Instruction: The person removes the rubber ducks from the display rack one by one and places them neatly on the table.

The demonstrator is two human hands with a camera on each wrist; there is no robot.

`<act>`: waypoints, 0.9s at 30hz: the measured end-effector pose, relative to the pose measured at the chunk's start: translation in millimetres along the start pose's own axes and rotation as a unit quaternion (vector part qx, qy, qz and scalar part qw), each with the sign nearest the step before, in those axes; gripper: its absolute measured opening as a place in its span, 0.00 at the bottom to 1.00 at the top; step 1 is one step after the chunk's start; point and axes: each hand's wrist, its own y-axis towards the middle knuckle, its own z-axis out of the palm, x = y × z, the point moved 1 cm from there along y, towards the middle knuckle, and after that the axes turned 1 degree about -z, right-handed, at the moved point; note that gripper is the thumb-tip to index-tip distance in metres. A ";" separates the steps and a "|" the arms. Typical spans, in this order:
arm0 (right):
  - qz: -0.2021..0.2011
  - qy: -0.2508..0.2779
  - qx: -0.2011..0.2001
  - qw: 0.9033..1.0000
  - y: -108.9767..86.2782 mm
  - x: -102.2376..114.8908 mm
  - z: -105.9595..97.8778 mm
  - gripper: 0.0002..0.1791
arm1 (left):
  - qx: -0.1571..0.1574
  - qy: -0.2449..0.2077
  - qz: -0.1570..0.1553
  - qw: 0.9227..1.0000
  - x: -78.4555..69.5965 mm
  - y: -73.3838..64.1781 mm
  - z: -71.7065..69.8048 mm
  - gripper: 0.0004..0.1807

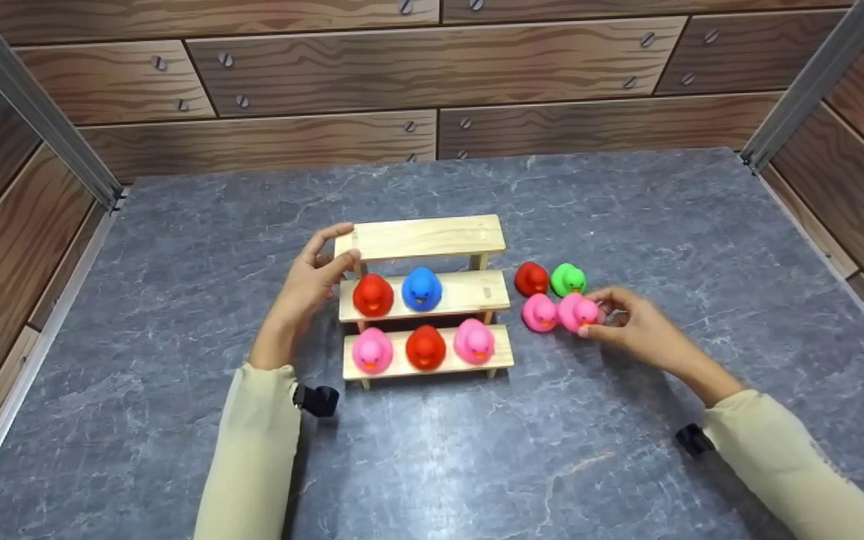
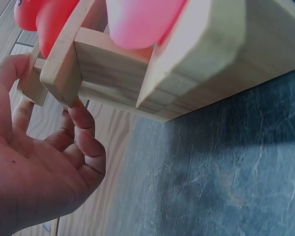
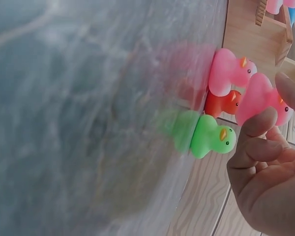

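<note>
From the head, the left hand (image 1: 308,285) grips the end of a pale-grained, three-tier wooden stand (image 1: 421,238), while the right hand (image 1: 638,330) pinches a smooth, round-bodied pink duck (image 1: 577,309) beside it, over the veined grey tabletop (image 1: 439,450). In the left wrist view, fingers bend against square-edged boards, and the frame crops the ducks above. In the right wrist view, thumb and fingers partly cover the pinched duck, and a red duck (image 3: 219,104) is half hidden behind pink ones.
</note>
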 end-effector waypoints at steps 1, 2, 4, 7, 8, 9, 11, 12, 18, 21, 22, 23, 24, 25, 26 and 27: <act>0.002 -0.001 0.001 1.000 0.0 -0.8 -0.3 0.25 | 0.000 -0.001 0.000 1.000 -0.2 -0.1 0.1 0.26; 0.003 -0.003 0.001 1.000 0.0 -1.7 -0.6 0.25 | 0.000 -0.001 0.001 1.000 -0.2 0.1 0.1 0.26; 0.008 -0.006 0.003 1.000 -0.1 -3.0 -1.2 0.26 | 0.000 -0.001 0.001 1.000 -0.3 0.1 0.3 0.26; 0.015 -0.010 0.005 1.000 -0.3 -4.0 -2.5 0.27 | -0.003 0.001 -0.001 1.000 -0.2 0.3 0.3 0.26; 0.017 -0.011 0.006 1.000 -0.3 -4.3 -3.0 0.27 | -0.004 0.001 -0.002 1.000 -0.1 0.4 0.3 0.26; 0.019 -0.013 0.007 1.000 -0.1 -4.5 -3.5 0.27 | -0.005 0.001 -0.003 1.000 -0.2 0.2 0.4 0.26; 0.024 -0.015 0.008 1.000 0.2 -5.1 -4.9 0.27 | -0.004 0.003 -0.003 1.000 0.2 0.4 0.1 0.26; 0.028 -0.015 0.009 0.999 0.4 -5.6 -5.8 0.27 | -0.003 0.004 -0.002 1.000 0.4 0.5 -0.1 0.26; 0.048 -0.006 0.017 0.999 2.0 -9.8 -10.1 0.27 | 0.003 0.000 0.003 1.000 1.2 0.3 -0.4 0.26; 0.052 -0.012 0.020 0.998 2.8 -12.2 -11.6 0.28 | 0.005 -0.001 0.004 1.000 1.0 0.2 -0.3 0.27; 0.054 -0.013 0.021 0.998 3.0 -12.8 -12.0 0.29 | 0.006 -0.002 0.004 1.000 0.8 0.3 -0.2 0.27; 0.055 -0.015 0.023 0.998 3.2 -13.4 -12.5 0.29 | 0.006 -0.004 0.004 1.000 0.7 0.4 -0.1 0.27; 0.056 -0.017 0.024 0.998 3.4 -13.9 -12.9 0.29 | 0.006 -0.005 0.004 1.000 0.5 0.4 0.0 0.27; 0.057 -0.019 0.026 0.998 3.8 -14.6 -13.2 0.29 | 0.006 -0.006 0.004 1.000 0.3 0.2 0.0 0.27; 0.058 -0.019 0.027 0.998 4.1 -15.1 -13.6 0.29 | 0.005 -0.006 0.005 1.000 0.1 0.0 -0.1 0.27; 0.059 -0.019 0.028 0.998 4.4 -15.5 -14.0 0.29 | 0.005 -0.007 0.005 1.000 0.1 -0.1 -0.1 0.26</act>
